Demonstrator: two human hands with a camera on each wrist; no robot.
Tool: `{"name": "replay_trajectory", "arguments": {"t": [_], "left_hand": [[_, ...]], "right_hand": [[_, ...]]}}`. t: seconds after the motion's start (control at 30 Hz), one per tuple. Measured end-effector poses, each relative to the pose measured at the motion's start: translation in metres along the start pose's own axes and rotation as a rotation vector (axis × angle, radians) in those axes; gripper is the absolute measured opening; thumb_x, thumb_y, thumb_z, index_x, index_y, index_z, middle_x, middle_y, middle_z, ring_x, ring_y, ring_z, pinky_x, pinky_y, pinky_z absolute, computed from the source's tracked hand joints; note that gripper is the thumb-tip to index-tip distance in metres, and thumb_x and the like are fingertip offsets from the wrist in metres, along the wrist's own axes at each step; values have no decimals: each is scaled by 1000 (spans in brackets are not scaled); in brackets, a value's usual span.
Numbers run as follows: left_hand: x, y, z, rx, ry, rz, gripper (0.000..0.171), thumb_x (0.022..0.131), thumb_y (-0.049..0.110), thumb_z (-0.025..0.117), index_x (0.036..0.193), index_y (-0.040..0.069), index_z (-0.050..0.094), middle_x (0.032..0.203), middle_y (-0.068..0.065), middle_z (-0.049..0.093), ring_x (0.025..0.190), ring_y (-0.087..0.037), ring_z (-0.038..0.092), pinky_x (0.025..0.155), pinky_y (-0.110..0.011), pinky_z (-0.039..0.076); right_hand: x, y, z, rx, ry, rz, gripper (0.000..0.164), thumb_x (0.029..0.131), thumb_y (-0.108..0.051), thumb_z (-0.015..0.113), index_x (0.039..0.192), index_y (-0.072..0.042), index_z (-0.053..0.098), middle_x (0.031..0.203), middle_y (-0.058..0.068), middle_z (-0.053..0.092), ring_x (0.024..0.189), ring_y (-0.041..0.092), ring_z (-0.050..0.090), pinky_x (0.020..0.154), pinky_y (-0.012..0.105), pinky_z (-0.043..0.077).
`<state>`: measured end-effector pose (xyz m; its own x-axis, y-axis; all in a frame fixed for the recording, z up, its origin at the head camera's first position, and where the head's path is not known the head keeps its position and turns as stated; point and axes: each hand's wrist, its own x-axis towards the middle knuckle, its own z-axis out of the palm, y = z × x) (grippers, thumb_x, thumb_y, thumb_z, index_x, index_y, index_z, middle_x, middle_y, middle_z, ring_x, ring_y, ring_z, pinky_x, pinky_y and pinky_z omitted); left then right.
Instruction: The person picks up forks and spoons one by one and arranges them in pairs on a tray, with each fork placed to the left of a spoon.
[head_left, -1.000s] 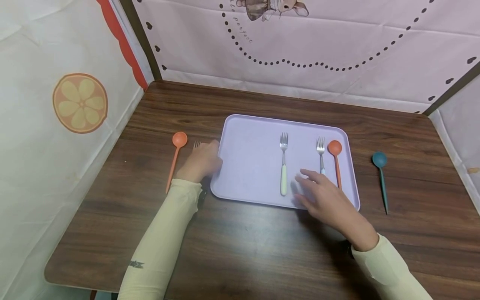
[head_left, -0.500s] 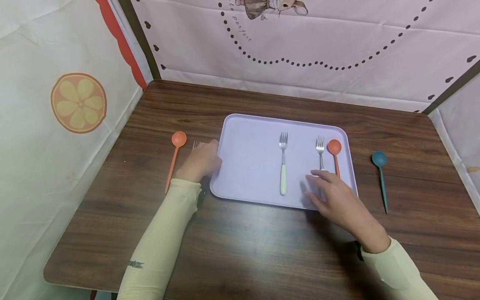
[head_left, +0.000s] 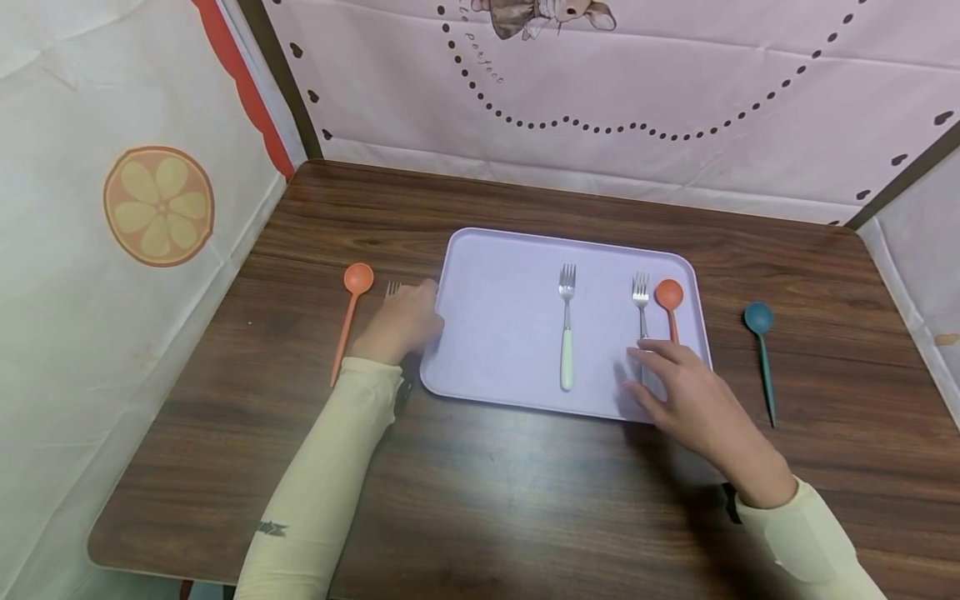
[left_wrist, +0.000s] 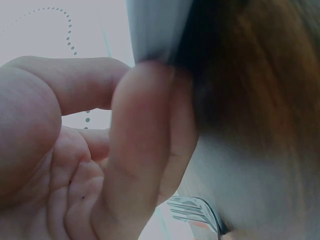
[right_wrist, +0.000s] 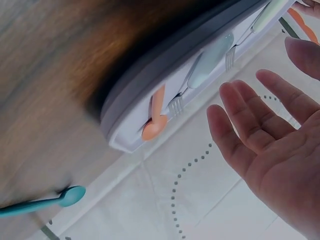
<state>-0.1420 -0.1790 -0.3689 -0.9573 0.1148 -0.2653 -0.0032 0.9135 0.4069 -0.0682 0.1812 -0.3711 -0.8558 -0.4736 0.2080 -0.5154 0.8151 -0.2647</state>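
At its left rim, my left hand pinches the lavender tray; the left wrist view has thumb and fingers meeting on the tray edge. Over the tray's front right part hovers my right hand, its fingers relaxed and apart, holding nothing. It hides part of a fork with a pale blue handle and the handle of an orange spoon in the head view. A fork with a pale green handle lies upright in that view, right of the tray's middle.
Left of the tray, another fork shows only its tines past my left hand. An orange spoon lies beyond it on the wooden table. A teal spoon rests right of the tray. Printed cloth walls enclose the back and sides.
My right hand has shifted to the right, from beside the green-handled fork to over the blue-handled one. My left hand and the tray have stayed in place.
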Motion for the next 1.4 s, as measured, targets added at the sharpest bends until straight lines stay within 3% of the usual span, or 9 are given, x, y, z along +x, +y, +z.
{"name": "replay_trajectory", "arguments": {"t": [0.3, 0.43, 0.57, 0.9, 1.17, 1.4], "left_hand": [[0, 1, -1, 3, -1, -10, 43, 80, 7, 46, 121, -4, 44, 90, -18, 56, 72, -31, 54, 55, -38, 46], [0, 0, 0, 18, 11, 6, 41, 79, 7, 47, 118, -5, 45, 87, -17, 56, 72, -31, 54, 56, -39, 46], [1, 1, 0, 31, 23, 15, 39, 78, 7, 47, 115, -4, 47, 86, -17, 56, 73, -31, 54, 60, -40, 46], [1, 0, 0, 16, 15, 7, 36, 79, 7, 47, 113, -3, 47, 83, -16, 56, 70, -31, 54, 54, -38, 46], [1, 0, 1, 16, 18, 7, 37, 79, 7, 47, 115, -3, 47, 85, -16, 56, 72, -31, 54, 56, -39, 45], [2, -1, 1, 7, 13, 1, 37, 79, 6, 46, 115, -4, 47, 84, -16, 56, 70, -30, 54, 52, -37, 45]], "right_hand": [[-4, 5, -4, -18, -12, 63, 45, 78, -21, 73, 118, -5, 61, 120, 16, 55, 106, 31, 50, 80, 55, 47], [-7, 8, -6, -32, -24, 95, 47, 78, -23, 73, 119, -5, 60, 120, 16, 55, 95, 28, 53, 73, 50, 50], [-10, 12, -8, -34, -2, 94, 45, 78, -22, 72, 117, -3, 60, 119, 16, 55, 94, 27, 53, 71, 49, 50], [-14, 18, -13, -7, 5, 161, 43, 80, -23, 70, 116, -3, 61, 119, 18, 55, 106, 33, 49, 81, 57, 45], [-17, 26, -17, -18, 50, 166, 39, 78, -19, 72, 112, -1, 62, 115, 19, 57, 105, 34, 48, 80, 57, 45], [-20, 30, -24, -20, 32, 218, 42, 80, -19, 70, 114, 2, 60, 119, 23, 54, 110, 38, 45, 82, 61, 42]]}}
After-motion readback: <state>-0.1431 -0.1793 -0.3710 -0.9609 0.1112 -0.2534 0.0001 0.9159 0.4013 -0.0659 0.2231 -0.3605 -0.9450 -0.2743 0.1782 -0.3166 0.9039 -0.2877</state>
